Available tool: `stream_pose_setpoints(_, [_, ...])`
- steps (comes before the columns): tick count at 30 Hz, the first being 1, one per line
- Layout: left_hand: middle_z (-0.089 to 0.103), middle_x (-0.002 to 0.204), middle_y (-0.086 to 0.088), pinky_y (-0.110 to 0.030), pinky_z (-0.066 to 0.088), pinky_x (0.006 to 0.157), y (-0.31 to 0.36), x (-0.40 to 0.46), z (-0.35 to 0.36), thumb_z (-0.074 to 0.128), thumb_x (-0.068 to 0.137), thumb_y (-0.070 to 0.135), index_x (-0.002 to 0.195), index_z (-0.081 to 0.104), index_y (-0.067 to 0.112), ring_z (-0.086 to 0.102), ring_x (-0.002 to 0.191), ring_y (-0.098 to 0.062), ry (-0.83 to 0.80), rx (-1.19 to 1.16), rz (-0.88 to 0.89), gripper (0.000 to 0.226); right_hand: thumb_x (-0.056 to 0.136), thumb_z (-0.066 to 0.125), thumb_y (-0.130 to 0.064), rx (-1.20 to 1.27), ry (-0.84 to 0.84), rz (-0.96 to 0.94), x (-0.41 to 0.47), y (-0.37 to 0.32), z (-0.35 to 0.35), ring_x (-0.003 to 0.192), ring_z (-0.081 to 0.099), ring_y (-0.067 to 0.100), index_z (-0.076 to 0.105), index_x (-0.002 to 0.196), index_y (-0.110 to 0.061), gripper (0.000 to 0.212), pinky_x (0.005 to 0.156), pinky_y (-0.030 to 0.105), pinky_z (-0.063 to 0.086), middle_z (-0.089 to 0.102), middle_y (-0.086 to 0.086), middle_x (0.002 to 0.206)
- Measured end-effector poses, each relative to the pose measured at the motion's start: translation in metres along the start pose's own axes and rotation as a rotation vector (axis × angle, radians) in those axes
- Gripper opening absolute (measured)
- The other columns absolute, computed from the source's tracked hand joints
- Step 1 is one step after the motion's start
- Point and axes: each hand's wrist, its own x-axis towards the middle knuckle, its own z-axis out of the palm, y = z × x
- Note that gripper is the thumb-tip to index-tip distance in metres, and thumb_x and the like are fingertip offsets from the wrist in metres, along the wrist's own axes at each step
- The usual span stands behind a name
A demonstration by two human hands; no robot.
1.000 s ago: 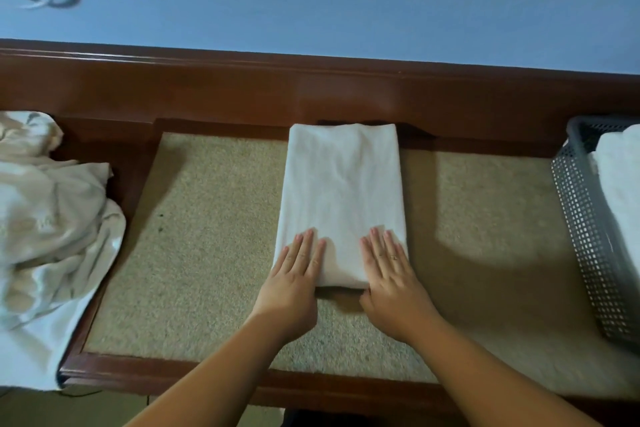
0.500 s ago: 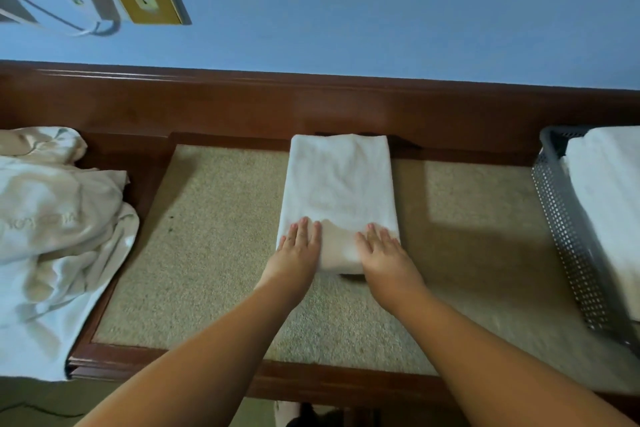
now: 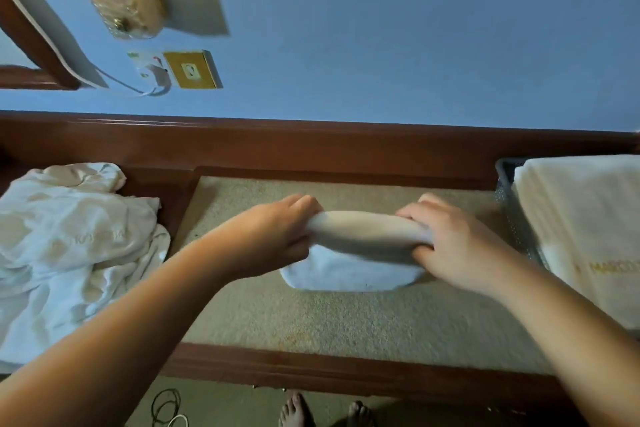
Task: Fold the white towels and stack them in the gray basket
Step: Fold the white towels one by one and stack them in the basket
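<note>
My left hand (image 3: pixel 277 236) and right hand (image 3: pixel 453 246) curl round the folded towel (image 3: pixel 356 253) ends at table (image 3: pixel 311 315) centre, fingertips hidden | gray basket (image 3: pixel 507 191) at 3 o'clock, cut off, one towel stack (image 3: pixel 581 225) | one unfolded pile (image 3: pixel 69 246) at 9 o'clock

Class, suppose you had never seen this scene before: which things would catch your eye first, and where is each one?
First, the two hands at the centre: the left hand and the right hand each grip an end of a folded white towel over the beige mat. To the left lies a crumpled heap of unfolded towels. At the right edge, the gray basket holds a stack of folded towels.
</note>
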Motion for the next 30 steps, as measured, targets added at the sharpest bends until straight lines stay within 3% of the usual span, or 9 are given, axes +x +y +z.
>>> stream_pose_setpoints(2, [0.057, 0.111, 0.017, -0.030, 0.052, 0.074, -0.002, 0.004, -0.008, 0.064, 0.094, 0.033, 0.123, 0.047, 0.032, 0.060, 0.087, -0.009, 0.045, -0.050, 0.001, 0.034, 0.086, 0.066, -0.015, 0.077, 0.010, 0.022, 0.004, 0.003, -0.017, 0.090, 0.061, 0.008, 0.059, 0.112, -0.044, 0.040, 0.078, 0.035, 0.055, 0.052, -0.023, 0.106])
stream_pose_setpoints(5, [0.060, 0.103, 0.021, -0.030, 0.052, 0.073, -0.013, 0.017, -0.003, 0.067, 0.092, 0.032, 0.117, 0.048, 0.036, 0.060, 0.087, -0.003, 0.067, -0.175, -0.020, 0.031, 0.082, 0.070, -0.019, 0.168, -0.002, 0.100, 0.020, 0.017, -0.028, 0.089, 0.060, 0.000, 0.061, 0.108, -0.048, 0.040, 0.073, 0.030, 0.051, 0.061, -0.026, 0.106])
stream_pose_setpoints(11, [0.065, 0.097, 0.016, -0.026, 0.047, 0.064, -0.046, 0.063, 0.040, 0.073, 0.090, 0.030, 0.112, 0.055, 0.037, 0.061, 0.078, -0.002, 0.072, -0.362, -0.184, 0.029, 0.079, 0.072, -0.020, 0.274, -0.058, 0.203, 0.072, 0.060, 0.000, 0.095, 0.063, 0.005, 0.066, 0.100, -0.042, 0.031, 0.081, 0.037, 0.055, 0.066, -0.020, 0.103])
stream_pose_setpoints(15, [0.066, 0.103, 0.012, -0.026, 0.046, 0.070, -0.075, 0.114, 0.068, 0.073, 0.092, 0.032, 0.114, 0.057, 0.036, 0.062, 0.086, -0.004, 0.126, -0.448, -0.249, 0.027, 0.082, 0.069, -0.019, 0.324, -0.009, 0.277, 0.121, 0.092, 0.018, 0.097, 0.063, 0.005, 0.071, 0.103, -0.040, 0.030, 0.077, 0.031, 0.052, 0.067, -0.018, 0.106])
stream_pose_setpoints(18, [0.064, 0.110, 0.014, -0.027, 0.052, 0.075, -0.099, 0.155, 0.086, 0.074, 0.093, 0.038, 0.118, 0.061, 0.037, 0.063, 0.095, -0.006, 0.227, -0.593, -0.347, 0.027, 0.086, 0.067, -0.018, 0.386, 0.075, 0.327, 0.158, 0.118, 0.033, 0.107, 0.062, 0.009, 0.071, 0.115, -0.040, 0.037, 0.082, 0.031, 0.050, 0.067, -0.014, 0.118])
stream_pose_setpoints(21, [0.062, 0.116, 0.011, -0.034, 0.056, 0.087, -0.117, 0.182, 0.116, 0.073, 0.095, 0.039, 0.136, 0.056, 0.030, 0.065, 0.105, -0.014, 0.336, -0.766, -0.555, 0.045, 0.091, 0.068, -0.020, 0.476, 0.109, 0.440, 0.182, 0.148, 0.064, 0.123, 0.059, 0.019, 0.054, 0.146, -0.037, 0.058, 0.092, 0.033, 0.050, 0.060, -0.004, 0.140])
stream_pose_setpoints(24, [0.064, 0.128, -0.003, -0.037, 0.053, 0.089, -0.126, 0.176, 0.164, 0.072, 0.094, 0.050, 0.150, 0.040, 0.023, 0.066, 0.109, -0.023, 0.154, -0.820, -0.763, 0.071, 0.096, 0.069, -0.024, 0.505, -0.046, 0.602, 0.180, 0.167, 0.107, 0.119, 0.060, 0.022, 0.026, 0.162, -0.029, 0.079, 0.095, 0.035, 0.049, 0.059, 0.000, 0.137])
stream_pose_setpoints(27, [0.067, 0.127, -0.010, -0.041, 0.057, 0.088, -0.111, 0.146, 0.211, 0.071, 0.094, 0.050, 0.144, 0.044, 0.014, 0.068, 0.105, -0.027, 0.018, -0.824, -0.834, 0.067, 0.098, 0.065, -0.030, 0.504, -0.125, 0.710, 0.152, 0.169, 0.157, 0.110, 0.066, 0.024, 0.044, 0.148, -0.016, 0.056, 0.091, 0.039, 0.054, 0.066, 0.006, 0.131])
stream_pose_setpoints(30, [0.066, 0.118, -0.005, -0.046, 0.062, 0.084, -0.087, 0.118, 0.237, 0.065, 0.098, 0.045, 0.135, 0.049, 0.013, 0.069, 0.097, -0.024, 0.046, -0.846, -0.914, 0.051, 0.102, 0.054, -0.043, 0.490, 0.008, 0.765, 0.115, 0.155, 0.197, 0.093, 0.068, 0.022, 0.054, 0.125, -0.015, 0.036, 0.078, 0.039, 0.057, 0.069, 0.005, 0.112])
